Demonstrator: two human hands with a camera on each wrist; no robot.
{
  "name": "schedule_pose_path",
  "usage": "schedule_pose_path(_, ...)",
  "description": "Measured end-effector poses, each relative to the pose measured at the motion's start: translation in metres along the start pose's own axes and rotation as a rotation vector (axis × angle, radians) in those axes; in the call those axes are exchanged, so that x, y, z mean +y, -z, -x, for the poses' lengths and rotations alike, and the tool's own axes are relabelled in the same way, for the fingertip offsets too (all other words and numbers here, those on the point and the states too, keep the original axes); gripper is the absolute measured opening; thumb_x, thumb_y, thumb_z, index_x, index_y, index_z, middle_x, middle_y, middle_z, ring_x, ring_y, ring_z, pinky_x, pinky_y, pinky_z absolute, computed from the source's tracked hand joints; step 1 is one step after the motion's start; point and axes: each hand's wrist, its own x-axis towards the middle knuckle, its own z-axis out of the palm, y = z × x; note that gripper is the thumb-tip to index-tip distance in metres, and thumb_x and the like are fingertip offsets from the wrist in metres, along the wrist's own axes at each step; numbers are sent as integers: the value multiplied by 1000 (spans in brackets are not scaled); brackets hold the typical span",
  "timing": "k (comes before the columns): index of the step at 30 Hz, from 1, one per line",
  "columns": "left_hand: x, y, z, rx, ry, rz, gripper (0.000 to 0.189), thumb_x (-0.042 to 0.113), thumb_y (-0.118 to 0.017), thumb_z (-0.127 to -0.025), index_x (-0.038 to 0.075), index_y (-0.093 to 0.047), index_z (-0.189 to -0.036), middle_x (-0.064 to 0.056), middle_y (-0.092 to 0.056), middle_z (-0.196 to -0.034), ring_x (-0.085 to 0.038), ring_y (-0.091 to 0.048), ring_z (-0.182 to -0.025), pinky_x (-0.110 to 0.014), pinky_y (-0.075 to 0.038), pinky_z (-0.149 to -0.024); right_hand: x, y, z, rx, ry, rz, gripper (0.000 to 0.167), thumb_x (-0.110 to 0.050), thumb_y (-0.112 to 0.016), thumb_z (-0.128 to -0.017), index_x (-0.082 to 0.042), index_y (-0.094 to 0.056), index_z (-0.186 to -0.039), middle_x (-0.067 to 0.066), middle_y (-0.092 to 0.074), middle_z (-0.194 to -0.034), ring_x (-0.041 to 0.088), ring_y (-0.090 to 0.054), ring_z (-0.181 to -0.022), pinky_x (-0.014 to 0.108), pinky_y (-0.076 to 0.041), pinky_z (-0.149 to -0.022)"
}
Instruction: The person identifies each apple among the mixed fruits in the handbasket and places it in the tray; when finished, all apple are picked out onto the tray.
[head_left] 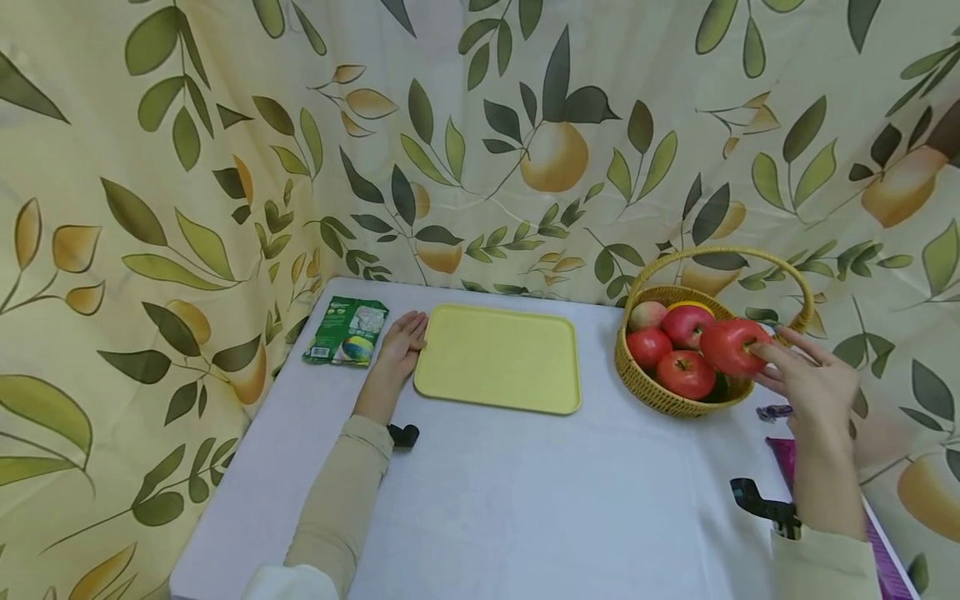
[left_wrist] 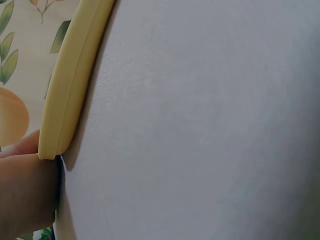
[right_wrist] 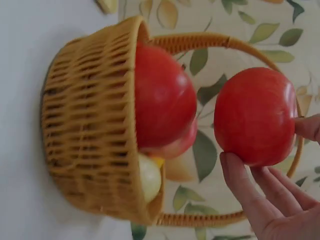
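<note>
My right hand (head_left: 817, 383) pinches a red apple (head_left: 733, 347) between thumb and fingertips, over the right side of a wicker basket (head_left: 667, 403). In the right wrist view the held apple (right_wrist: 256, 117) stands apart from the fruit, with the looped handle (right_wrist: 200, 42) behind it. More red fruit (head_left: 686, 374) fills the basket, along with a paler round one (right_wrist: 149, 178). My left hand (head_left: 401, 343) rests along the left edge of a yellow rectangular tray (head_left: 498, 358), fingers extended. Up close, the fingers (left_wrist: 25, 187) meet the tray's corner (left_wrist: 62, 115).
A green packet (head_left: 347, 332) lies left of my left hand on the white-covered table (head_left: 540, 500). Something purple (head_left: 783, 458) sits at the table's right edge, partly behind my right arm. A leaf-patterned curtain (head_left: 480, 192) closes off the back and sides.
</note>
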Motion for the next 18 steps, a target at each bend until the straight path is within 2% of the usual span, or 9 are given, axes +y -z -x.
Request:
schedule_pose_path(3,0,-1,1,-1,-5,-4,83,-35,-31,-88,4,-33,-161,-17,-39,-164,-25,-38,-152,-29,-34,-122,-4,-12,5,-50,49,-65,47,-13,-92,-79,-22,-77,-122,-10,-76,-89,19,-78,-68,31,-63,-60)
schedule_pose_path(5,2,0,1,1,-8,-4,83,-36,-31,-88,4,-33,-161,-17,-39,-164,-25,-38,-152,-29,-34,-122,-5,-23,7,-81,65,-85,39,-9,-91,-80,-20,-79,-115,-7,-76,-91,20,-78,-69,32,-63,-61)
schedule_pose_path(14,1,0,3,6,-13,2,90,-39,-31,-84,7,-33,-161,-16,-41,-163,-26,-40,-151,-30,-35,-121,-11,-63,7,-168,105,-99,43,-7,-91,-80,-13,-77,-120,-3,-77,-94,23,-78,-68,35,-63,-63)
schedule_pose_path(18,1,-1,5,-1,-25,5,90,-39,-31,-83,6,-33,-161,-18,-41,-163,-27,-40,-151,-31,-35,-121,-11,-80,7,-182,124,-26,47,-13,-91,-81,-14,-75,-125,-6,-77,-92,18,-78,-68,34,-64,-65)
